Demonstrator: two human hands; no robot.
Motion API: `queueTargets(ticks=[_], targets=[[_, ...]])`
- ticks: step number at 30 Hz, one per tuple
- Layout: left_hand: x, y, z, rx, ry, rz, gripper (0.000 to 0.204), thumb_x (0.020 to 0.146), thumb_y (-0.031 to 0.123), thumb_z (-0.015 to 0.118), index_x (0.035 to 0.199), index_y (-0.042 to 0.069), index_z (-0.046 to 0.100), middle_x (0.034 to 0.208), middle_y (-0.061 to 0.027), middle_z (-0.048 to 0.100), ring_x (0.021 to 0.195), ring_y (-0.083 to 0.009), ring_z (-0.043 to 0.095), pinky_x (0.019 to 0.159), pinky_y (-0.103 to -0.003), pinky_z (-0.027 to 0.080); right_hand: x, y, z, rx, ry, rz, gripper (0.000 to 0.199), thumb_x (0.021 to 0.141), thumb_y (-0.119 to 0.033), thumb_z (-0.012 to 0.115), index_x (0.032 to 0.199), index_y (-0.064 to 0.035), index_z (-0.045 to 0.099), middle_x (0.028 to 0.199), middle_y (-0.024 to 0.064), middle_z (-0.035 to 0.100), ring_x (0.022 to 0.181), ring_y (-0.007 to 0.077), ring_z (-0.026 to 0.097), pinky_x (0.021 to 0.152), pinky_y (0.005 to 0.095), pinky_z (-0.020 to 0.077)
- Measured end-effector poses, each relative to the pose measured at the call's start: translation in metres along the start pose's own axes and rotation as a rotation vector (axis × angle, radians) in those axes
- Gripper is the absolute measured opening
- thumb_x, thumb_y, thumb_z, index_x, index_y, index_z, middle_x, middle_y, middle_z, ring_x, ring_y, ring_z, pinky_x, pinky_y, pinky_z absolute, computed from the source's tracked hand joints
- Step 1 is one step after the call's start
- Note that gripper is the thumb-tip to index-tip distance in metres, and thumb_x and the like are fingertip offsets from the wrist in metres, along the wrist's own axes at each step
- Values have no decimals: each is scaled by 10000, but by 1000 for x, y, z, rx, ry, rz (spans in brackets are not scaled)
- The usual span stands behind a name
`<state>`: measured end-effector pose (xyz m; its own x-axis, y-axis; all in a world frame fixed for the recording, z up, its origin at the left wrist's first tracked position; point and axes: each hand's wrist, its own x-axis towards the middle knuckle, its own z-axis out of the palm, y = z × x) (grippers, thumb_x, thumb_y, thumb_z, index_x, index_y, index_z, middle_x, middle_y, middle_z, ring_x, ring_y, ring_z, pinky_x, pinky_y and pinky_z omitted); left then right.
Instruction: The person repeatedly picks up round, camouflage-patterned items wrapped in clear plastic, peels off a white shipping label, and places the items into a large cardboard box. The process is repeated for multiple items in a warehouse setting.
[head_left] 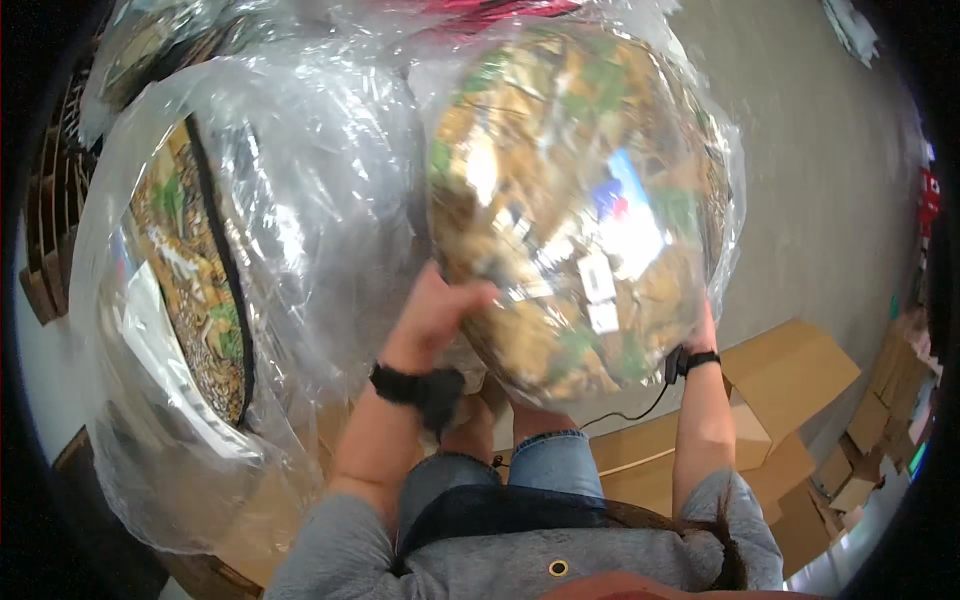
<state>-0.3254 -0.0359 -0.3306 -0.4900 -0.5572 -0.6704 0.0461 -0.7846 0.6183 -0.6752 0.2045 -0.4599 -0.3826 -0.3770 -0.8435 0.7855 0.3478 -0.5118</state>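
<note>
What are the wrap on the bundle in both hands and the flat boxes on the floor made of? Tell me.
Wrap: likely thin clear plastic film, glossy; it crinkles and glares over the camouflage-patterned bundle.
Flat boxes: apparently brown cardboard, matte, with folded flaps.

Two clear plastic-wrapped camouflage fabric bundles are showing: one [575, 200] at upper centre, one [195, 270] at left; several flattened brown cardboard boxes [790, 370] are lying lower right.

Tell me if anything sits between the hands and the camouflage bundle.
Only its own clear plastic wrap. The left hand presses directly on the wrapped camouflage bundle, and the right hand grips its far side, mostly hidden behind it. The large clear bag lies to the left, beside the bundle.
</note>
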Motion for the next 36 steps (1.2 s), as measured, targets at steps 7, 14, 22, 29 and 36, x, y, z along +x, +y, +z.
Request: queueTargets(ticks=[7,14,22,29,36], targets=[[-164,-41,43,246,-409,40,374,735,178,664,1041,-2,547,970,-64,606,902,-136,546,826,-271,413,-79,64,-63,-25,-9,-126,607,838,-441,423,1277,-26,363,1221,114,453,1062,279,477,852,404,429],[-364,-45,-21,64,-774,41,496,780,22,579,1240,0,395,1200,-80,504,1104,-145,446,948,-292,335,-282,97,-85,-40,-43,-231,621,813,-439,443,1270,-24,371,1213,115,457,1048,284,482,848,403,430],[-672,-98,-9,-166,-311,644,580,630,-44,665,1178,13,484,1109,-59,567,1001,-145,514,866,-284,397,-498,31,-99,-189,-401,-399,638,784,-438,465,1261,-22,380,1205,115,462,1032,289,488,844,403,432],[-837,-240,13,-853,43,1187,479,598,-50,554,1076,-29,535,944,-166,614,841,-298,614,756,-411,504,-596,-69,21,-705,-946,-858,636,743,-413,512,1223,-10,409,1120,131,508,1007,276,495,838,399,429],[-842,-259,-39,-1161,422,1518,443,680,116,499,1095,-40,511,1032,-174,587,906,-319,582,836,-426,466,-605,15,388,-1052,-1797,-1310,712,751,-455,575,1258,-5,356,1247,146,420,1143,255,417,967,387,334]])
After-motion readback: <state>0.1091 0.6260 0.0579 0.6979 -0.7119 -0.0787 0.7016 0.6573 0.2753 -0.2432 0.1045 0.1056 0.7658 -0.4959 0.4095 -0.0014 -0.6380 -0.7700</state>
